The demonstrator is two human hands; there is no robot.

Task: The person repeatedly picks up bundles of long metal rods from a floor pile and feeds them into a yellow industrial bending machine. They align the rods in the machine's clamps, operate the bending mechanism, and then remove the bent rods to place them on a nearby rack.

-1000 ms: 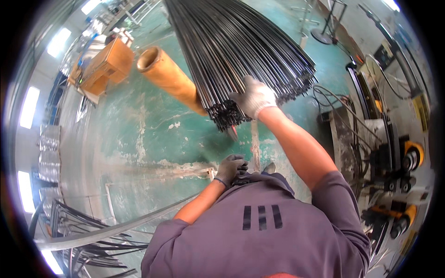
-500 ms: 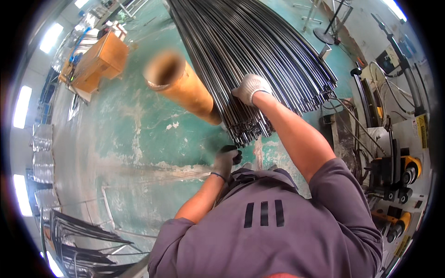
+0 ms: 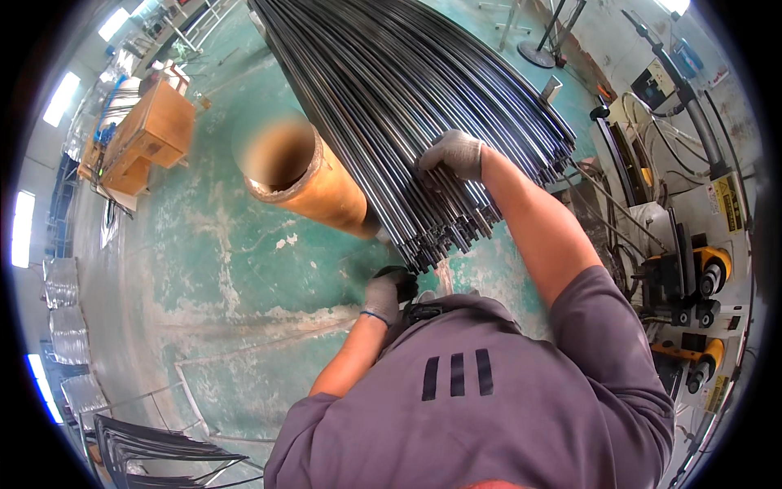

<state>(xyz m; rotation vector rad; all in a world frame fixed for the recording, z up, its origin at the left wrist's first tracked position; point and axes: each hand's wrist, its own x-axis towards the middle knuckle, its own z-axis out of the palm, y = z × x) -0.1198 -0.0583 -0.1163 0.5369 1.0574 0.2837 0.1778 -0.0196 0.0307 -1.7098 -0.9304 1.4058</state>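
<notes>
Okay so going off the bundle of rods (image 3: 407, 122): it runs away from the person (image 3: 481, 350), who's right before its near end. As for the hands, the right hand (image 3: 453, 155) is on top of the bundle, kinda close to that end, and the left hand (image 3: 389, 292) is just before the end, toward its left. A tube (image 3: 338, 196) sits just beside the bundle's left side, with a box (image 3: 163, 126) well left of that. Over to the bundle's right there's a machine (image 3: 683, 273), cables (image 3: 607, 224) in between, and a stand (image 3: 536, 55) farther back.

black rods (image 3: 391, 122) partly beyond top edge
</notes>
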